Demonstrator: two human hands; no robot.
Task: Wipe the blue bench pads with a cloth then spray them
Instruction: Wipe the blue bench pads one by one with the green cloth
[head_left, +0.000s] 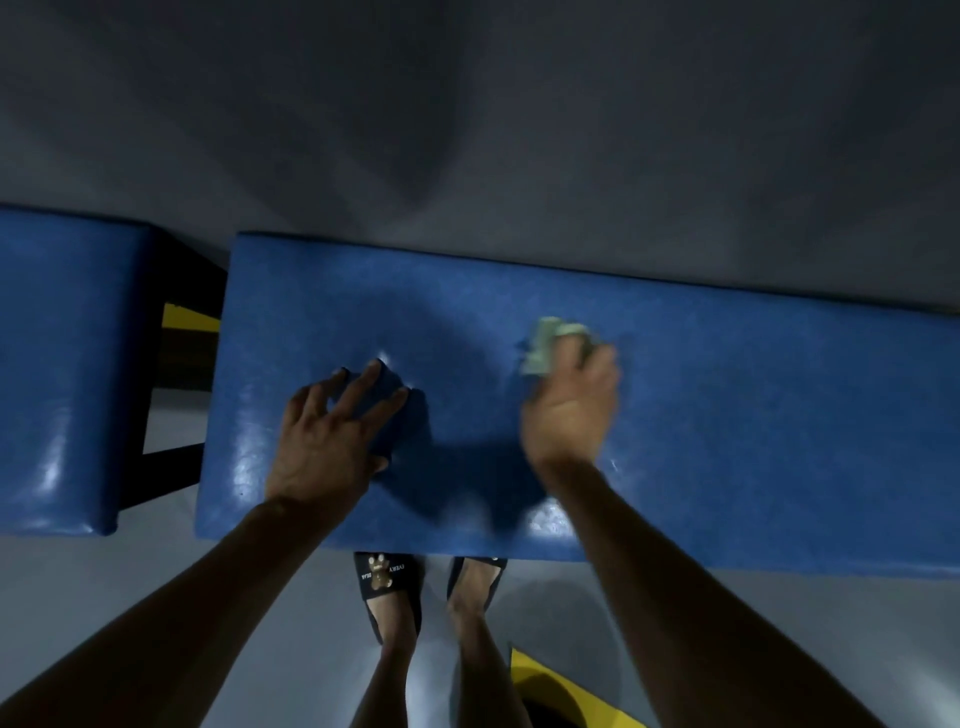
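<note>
Nearest, two sandalled feet (415, 597) are seen on the grey floor (156, 597) beside a yellow patch (550, 691), just under the near edge of the large blue bench pad (753, 441). On that pad the left hand (327, 441) is pressed down with fingers spread and straight, nothing held, while the right hand (569, 410) is blurred, its fingers curled round a pale green cloth (545, 345) kept against the pad's surface. A second blue pad (62, 364) is set apart to the left, with a black frame (171, 405) seen in the gap.
</note>
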